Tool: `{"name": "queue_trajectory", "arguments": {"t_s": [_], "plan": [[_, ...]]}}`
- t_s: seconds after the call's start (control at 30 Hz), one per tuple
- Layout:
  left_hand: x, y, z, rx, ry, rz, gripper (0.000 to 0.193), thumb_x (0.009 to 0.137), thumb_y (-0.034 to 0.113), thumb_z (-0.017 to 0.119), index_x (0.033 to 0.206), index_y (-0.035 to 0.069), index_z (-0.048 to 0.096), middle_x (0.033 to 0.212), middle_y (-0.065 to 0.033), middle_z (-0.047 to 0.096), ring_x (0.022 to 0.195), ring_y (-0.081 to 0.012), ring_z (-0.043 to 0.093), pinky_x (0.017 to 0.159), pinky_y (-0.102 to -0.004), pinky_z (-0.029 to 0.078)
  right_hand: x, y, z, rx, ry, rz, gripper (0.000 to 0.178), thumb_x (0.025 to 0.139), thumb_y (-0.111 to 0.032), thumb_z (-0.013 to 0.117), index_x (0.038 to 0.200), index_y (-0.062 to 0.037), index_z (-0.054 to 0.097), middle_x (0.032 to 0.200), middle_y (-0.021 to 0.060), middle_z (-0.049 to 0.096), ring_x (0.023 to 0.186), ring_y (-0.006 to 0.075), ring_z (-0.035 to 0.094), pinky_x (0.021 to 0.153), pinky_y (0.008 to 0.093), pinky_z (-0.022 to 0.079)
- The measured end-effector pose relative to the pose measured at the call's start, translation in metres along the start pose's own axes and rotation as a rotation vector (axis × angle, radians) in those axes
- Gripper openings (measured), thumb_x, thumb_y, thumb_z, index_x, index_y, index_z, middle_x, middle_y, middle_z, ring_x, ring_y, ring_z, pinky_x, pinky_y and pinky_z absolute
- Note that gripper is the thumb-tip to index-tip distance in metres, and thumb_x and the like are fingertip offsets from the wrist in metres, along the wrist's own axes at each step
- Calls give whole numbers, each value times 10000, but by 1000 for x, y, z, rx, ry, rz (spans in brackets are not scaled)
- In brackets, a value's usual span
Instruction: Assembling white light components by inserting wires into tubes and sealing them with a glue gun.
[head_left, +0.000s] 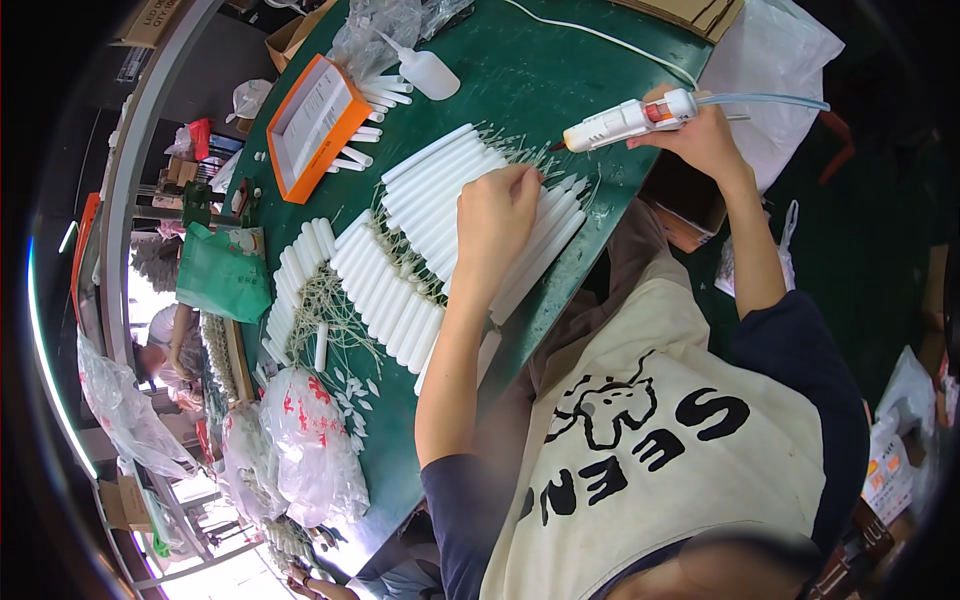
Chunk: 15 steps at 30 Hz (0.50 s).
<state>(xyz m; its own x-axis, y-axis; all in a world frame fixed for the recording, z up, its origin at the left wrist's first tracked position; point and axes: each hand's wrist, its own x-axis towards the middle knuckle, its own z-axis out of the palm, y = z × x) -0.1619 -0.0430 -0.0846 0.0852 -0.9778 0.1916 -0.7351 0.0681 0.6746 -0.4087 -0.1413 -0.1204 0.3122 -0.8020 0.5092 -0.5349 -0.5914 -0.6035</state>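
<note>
My right hand (pixel 704 138) is wrapped round a white hot glue gun (pixel 622 124), its dark tip pointing left toward the tubes. A long translucent glue stick (pixel 765 100) runs out of the gun's back. My left hand (pixel 495 215) is closed in a pinch over a row of slim white tubes (pixel 430 205); what its fingertips hold is too small to make out. Thin pale wires (pixel 530 150) stick out from the tube ends beside the fingertips. More white tubes (pixel 385 295) lie in a second row to the left, with wires at their far ends.
An orange-rimmed box (pixel 318 130) lies at the far left beside a white squeeze bottle (pixel 430 72) and loose tubes. Tangled wires (pixel 335 305) and small white pieces (pixel 355 395) are scattered near a clear plastic bag (pixel 312 445). The green table's edge (pixel 560 315) runs close to me.
</note>
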Motion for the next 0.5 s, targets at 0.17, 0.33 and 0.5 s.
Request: {"name": "queue_trajectory", "arguments": {"t_s": [0.17,0.33,0.5], "plan": [[2,9,-1,42,-39,-49,245,812,181,521,849,6,688,705,-193,642,652,-352,623,647,-386,487,2,-8,0,-36,50,-99,415,594,-285,868,869,-73,640,717,70,652,652,195,642,612,289,501],[2,14,-1,83,-30,-70,245,792,184,524,809,8,693,696,-193,640,644,-356,623,647,-383,496,2,-7,2,6,62,-162,422,588,-300,868,857,-69,639,688,70,653,621,206,646,581,292,501],[0,14,-1,105,-12,-37,238,789,176,524,788,4,690,684,-189,638,632,-357,619,638,-384,496,4,-12,1,-83,77,-196,421,581,-315,867,839,-75,636,679,72,649,606,223,639,558,292,491]]}}
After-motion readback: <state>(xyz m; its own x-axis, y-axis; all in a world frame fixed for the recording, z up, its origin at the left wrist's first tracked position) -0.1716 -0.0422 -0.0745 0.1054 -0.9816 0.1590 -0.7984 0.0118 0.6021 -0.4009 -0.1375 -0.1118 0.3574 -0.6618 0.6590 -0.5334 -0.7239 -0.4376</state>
